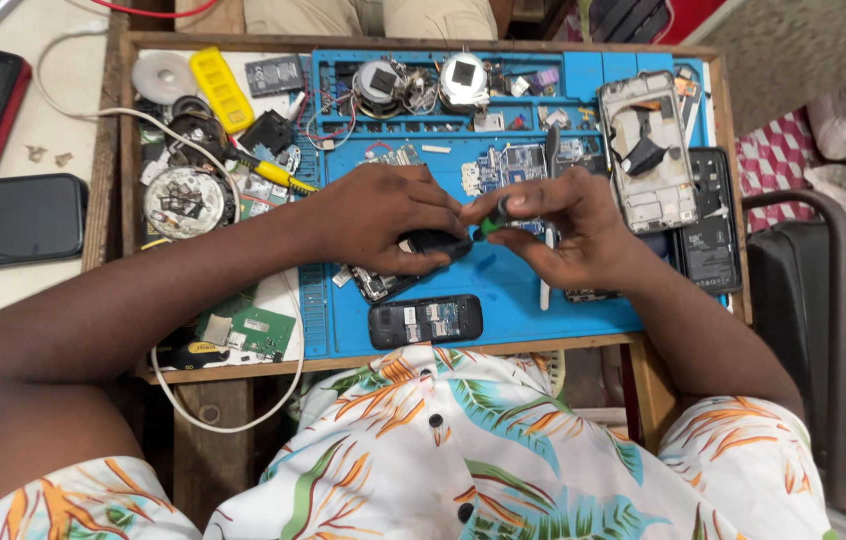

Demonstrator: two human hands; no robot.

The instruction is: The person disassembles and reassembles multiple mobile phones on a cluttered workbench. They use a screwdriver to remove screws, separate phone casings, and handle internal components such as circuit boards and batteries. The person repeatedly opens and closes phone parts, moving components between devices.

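thing: small dark phone part on blue repair mat, mid-scene, between our 2 hands | handling: we judge it light, rigid, fragile; pinch by edges | left hand clamps it, palm down | right hand grips green-handled screwdriver, tip toward it, wrist bent

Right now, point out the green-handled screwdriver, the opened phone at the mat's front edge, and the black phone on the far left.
green-handled screwdriver (490,222), head view, on the green handle.
opened phone (426,321), head view, on its middle.
black phone (9,220), head view, on its dark screen.
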